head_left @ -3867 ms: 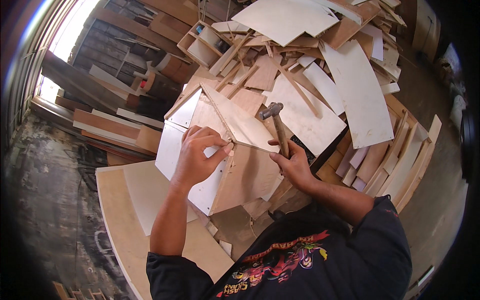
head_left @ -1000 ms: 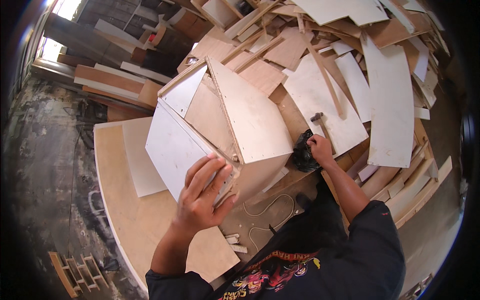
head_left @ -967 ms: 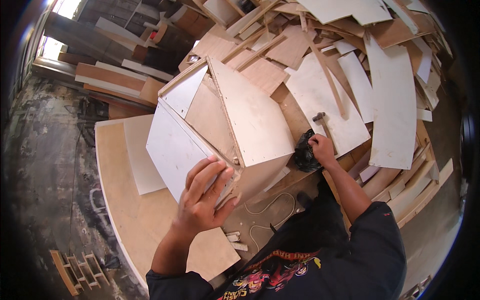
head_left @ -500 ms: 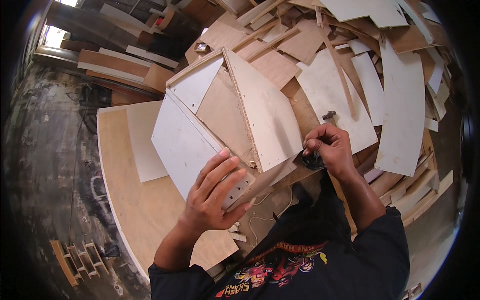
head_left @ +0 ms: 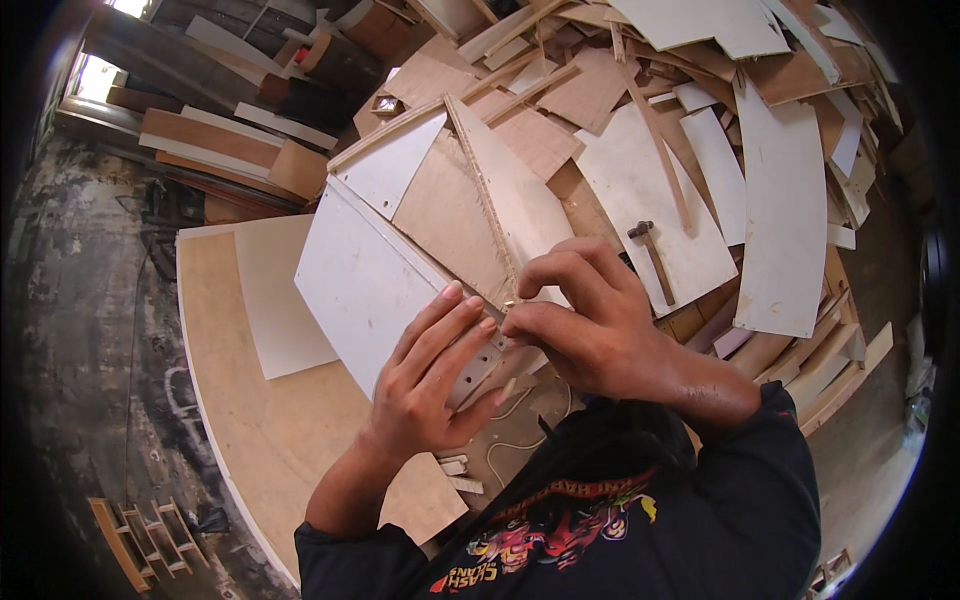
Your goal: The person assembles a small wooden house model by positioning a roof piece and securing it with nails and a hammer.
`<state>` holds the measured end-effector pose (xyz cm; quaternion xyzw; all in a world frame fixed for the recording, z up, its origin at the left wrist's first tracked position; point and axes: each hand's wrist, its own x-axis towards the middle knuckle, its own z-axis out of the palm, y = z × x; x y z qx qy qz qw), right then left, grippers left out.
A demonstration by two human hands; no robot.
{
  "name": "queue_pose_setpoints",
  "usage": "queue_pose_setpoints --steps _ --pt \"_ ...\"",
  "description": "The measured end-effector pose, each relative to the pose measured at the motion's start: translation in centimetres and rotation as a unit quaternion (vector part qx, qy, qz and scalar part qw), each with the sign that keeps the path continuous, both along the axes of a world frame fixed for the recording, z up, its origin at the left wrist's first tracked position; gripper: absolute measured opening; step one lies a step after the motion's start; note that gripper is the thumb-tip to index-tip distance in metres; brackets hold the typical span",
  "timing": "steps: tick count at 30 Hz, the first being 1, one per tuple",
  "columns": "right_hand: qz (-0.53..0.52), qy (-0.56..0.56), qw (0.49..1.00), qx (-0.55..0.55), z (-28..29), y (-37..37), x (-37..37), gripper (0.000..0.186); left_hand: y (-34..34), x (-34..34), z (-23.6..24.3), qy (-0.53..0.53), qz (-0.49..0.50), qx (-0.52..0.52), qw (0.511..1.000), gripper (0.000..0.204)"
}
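Observation:
A white and plywood angled box [head_left: 345, 270] sits before me, open on top around a bare plywood panel [head_left: 440, 210]. My left hand [head_left: 425, 390] lies with outstretched fingers on its near edge, beside a row of small dark holes. My right hand [head_left: 590, 320] is pinched at that same corner, just right of my left fingertips; whatever small thing it grips is hidden. A hammer [head_left: 655, 260] lies on a white board [head_left: 700, 265] to the right, its head pointing away from me. The black bag behind my right hand is mostly covered.
Scrap boards [head_left: 780, 210] and offcuts heap across the back and right. A curved plywood sheet [head_left: 230, 360] extends on the left beside a stained dark floor [head_left: 90, 330]. Stacked planks [head_left: 210, 135] stand at upper left, a small slatted wooden frame [head_left: 140, 540] at lower left. A pale cord loops below the box.
My right hand went from the hammer to the black bag, then swung left in a pinch to the box's corner. The hammer now rests on the board. My left hand's fingers stretched out along the edge.

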<state>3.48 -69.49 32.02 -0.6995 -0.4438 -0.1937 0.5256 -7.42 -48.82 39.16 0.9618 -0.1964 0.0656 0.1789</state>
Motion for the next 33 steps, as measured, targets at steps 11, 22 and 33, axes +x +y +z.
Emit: queue_pose_setpoints --steps 11,22,33 --pt "-0.044 -0.125 0.987 -0.091 1.5 -0.2 0.2 0.025 0.2 0.0 -0.3 -0.005 -0.002 0.000 1.000 0.054" --pt "0.012 -0.096 0.982 -0.159 2.5 -0.1 1.3 0.019 0.1 0.2 -0.3 -0.010 -0.003 -0.005 1.000 0.052" --pt "-0.006 -0.121 0.977 -0.178 2.7 0.3 0.7 0.023 0.0 0.2 -0.2 -0.009 0.004 -0.009 1.000 0.051"
